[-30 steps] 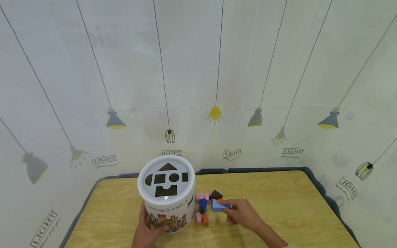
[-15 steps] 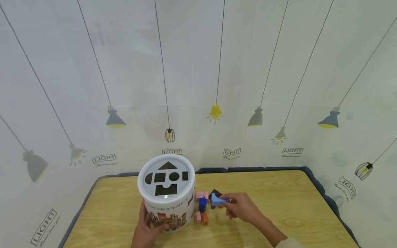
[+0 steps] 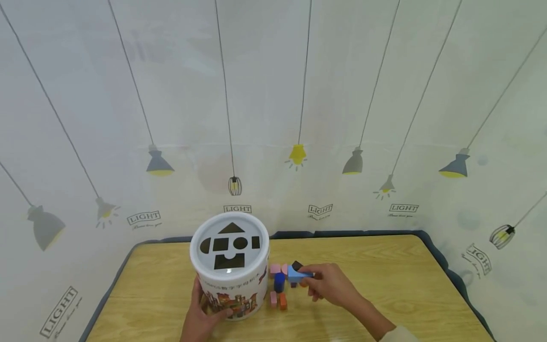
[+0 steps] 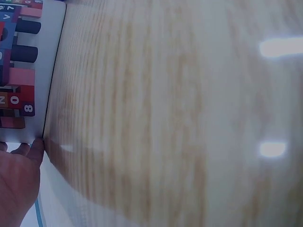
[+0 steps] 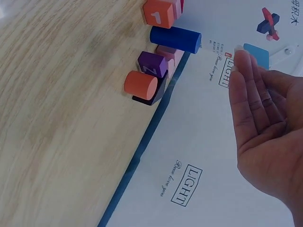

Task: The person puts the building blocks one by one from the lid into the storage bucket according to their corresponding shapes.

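Note:
A white bucket [image 3: 239, 301] stands on the table, its lid [image 3: 249, 259] cut with several dark shaped holes. My left hand [image 3: 202, 316] grips the bucket's lower left side, thumb in front; in the left wrist view its fingertips meet the printed wall. With my right hand [image 3: 335, 287] I pinch a light blue block [image 3: 299, 274], raised over the loose blocks right of the bucket. Fingers partly hide this block [image 5: 258, 56] in the right wrist view. Beneath it, a black block [image 3: 297, 265], a purple block [image 5: 152, 64] and an orange cylinder [image 5: 138, 85] sit close together.
Between bucket and right hand stands a blue cylinder [image 3: 279, 283]. Pink blocks [image 3: 275, 269] lie behind it; another pink block [image 3: 274, 299] and an orange block [image 3: 283, 301] lie nearer me. The wooden table [image 3: 384, 285] ends at a wall covering printed with lamps.
My right hand has lifted the light blue block slightly up and to the left, turning it, so the orange cylinder now shows below it. The left hand and bucket stay put.

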### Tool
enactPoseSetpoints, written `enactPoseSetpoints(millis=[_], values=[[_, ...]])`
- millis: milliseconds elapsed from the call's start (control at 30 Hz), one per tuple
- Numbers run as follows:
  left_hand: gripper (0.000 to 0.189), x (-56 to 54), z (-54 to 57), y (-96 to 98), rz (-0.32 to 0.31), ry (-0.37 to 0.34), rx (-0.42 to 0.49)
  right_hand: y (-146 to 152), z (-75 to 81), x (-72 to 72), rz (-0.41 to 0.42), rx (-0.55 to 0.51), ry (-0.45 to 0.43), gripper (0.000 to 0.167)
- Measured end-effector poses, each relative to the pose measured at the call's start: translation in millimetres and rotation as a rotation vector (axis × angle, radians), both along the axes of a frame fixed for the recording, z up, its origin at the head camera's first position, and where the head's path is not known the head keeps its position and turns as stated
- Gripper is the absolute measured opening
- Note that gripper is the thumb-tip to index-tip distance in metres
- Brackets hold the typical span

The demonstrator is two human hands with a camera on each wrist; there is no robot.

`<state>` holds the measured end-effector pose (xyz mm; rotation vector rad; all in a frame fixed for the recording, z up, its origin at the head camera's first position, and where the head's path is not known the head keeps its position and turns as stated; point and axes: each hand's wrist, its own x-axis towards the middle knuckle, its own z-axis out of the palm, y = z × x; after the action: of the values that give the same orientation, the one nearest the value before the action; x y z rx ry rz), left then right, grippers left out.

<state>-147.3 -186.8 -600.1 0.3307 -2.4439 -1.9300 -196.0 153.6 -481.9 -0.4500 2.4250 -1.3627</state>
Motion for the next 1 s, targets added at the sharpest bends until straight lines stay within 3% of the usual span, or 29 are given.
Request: enactPoseSetpoints(millis=[200, 467, 1000], values=[[0.133, -0.3, 1.0, 0.8, 0.002, -0.008, -0.009, 2, 10.8, 4.3, 0.044, 0.019, 0.044, 0.021], [0.13, 1.3, -4.4, -1.4, 0.001, 0.048, 0.003, -1, 22.7, 5.8, 0.075, 0.037, 0.078, 0.021], [0.132, 1.7, 3.2, 1.2, 0.011, -0.014, -0.013, -8, 47.4, 5.1, 0.129, 0.06, 0.184, 0.02]])
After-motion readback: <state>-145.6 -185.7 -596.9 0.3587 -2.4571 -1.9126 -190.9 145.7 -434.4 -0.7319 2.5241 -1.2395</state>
